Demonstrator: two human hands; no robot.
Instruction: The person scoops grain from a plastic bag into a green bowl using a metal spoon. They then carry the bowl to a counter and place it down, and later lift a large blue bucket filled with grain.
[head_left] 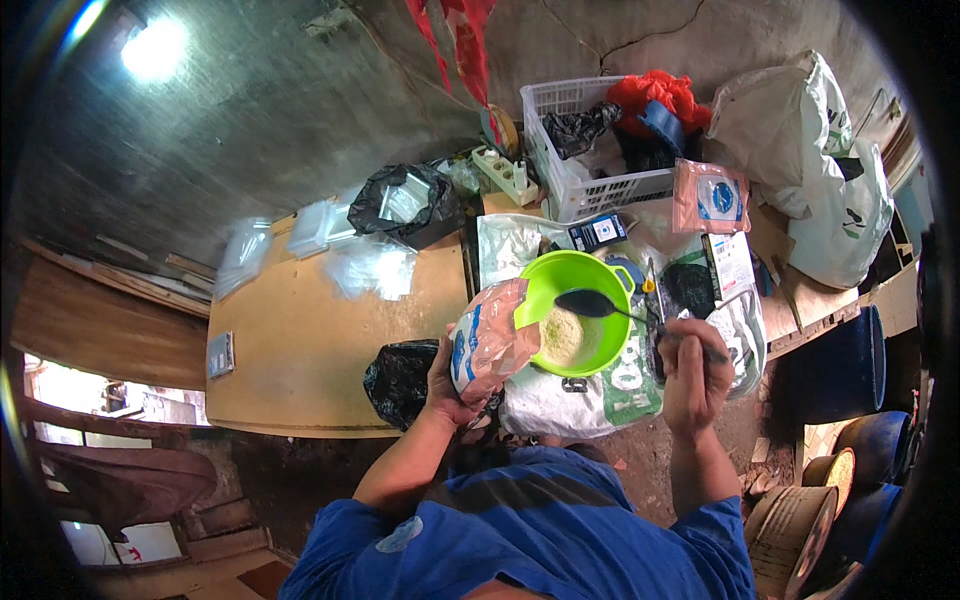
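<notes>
Left fingers [442, 366] clamp a pink pouch [498, 335], and right fingers [690, 358], seemingly, a dark spoon [586, 303].

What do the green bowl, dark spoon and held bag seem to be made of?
Green bowl: probably plastic, smooth, from its bright, even colour.
Dark spoon: plastic or coated metal, I can't tell; its head looks smooth.
Held bag: likely thin plastic film, shiny, with creases catching light.

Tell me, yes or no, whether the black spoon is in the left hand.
No, the right hand grips the black spoon by its handle, while the left hand holds the plastic bag.
</notes>
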